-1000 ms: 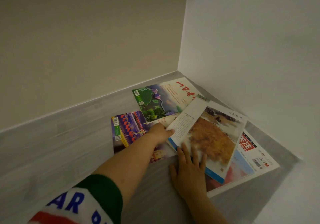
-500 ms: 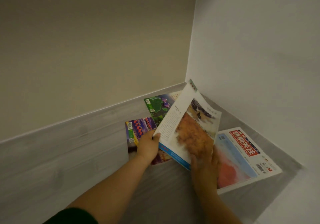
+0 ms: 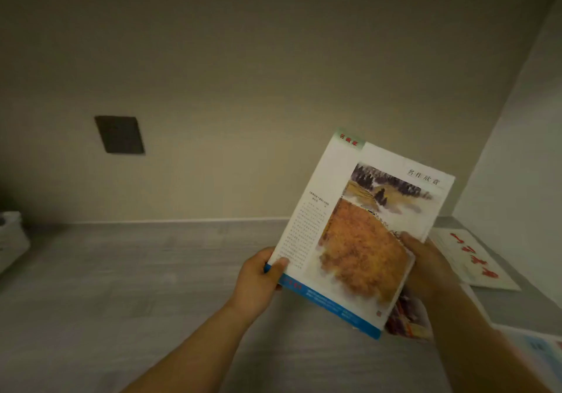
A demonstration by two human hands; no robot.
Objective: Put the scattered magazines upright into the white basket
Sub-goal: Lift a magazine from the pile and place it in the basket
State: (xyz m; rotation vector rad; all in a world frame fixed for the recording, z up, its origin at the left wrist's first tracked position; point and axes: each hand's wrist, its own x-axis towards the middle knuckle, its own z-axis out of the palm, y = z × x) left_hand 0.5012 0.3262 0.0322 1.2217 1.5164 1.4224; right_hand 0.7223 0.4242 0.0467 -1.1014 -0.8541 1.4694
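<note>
Nearest, at the lower right edge: a pale-blue magazine (image 3: pixel 539 351), flat on the grey wood-grain surface (image 3: pixel 137 295), blurred, cut off by the frame and partly behind the right forearm. Just beyond, under the right wrist: a colourful magazine (image 3: pixel 409 321), also flat, mostly covered by that wrist and by the lower corner of the held magazine (image 3: pixel 362 231); cover too smeared to read.

Next, the two hands. Left hand (image 3: pixel 257 277): clamped on the held magazine's near left corner, thumb on the front, fingers curled behind and out of sight. Right hand (image 3: pixel 427 266): wrapped round its right edge, one digit on the front beside the orange picture, the rest hidden behind. Held magazine: raised clear of the surface, top leaning right, printed face toward the camera, with an orange landscape painting, a text column at left and a blue band along the bottom.

Farther right, near the white side wall (image 3: pixel 517 155): a magazine with red brush characters (image 3: pixel 470 259), flat, its near left part behind the right hand.

Far left, by the back wall: the white basket (image 3: pixel 10 237), only a sliver in frame, blurred, contents impossible to tell, well apart from the held magazine. Higher, on the beige back wall: a dark square plate (image 3: pixel 120 134).

Count: four magazines, one held and three lying; two hands; one basket; one wall plate.
</note>
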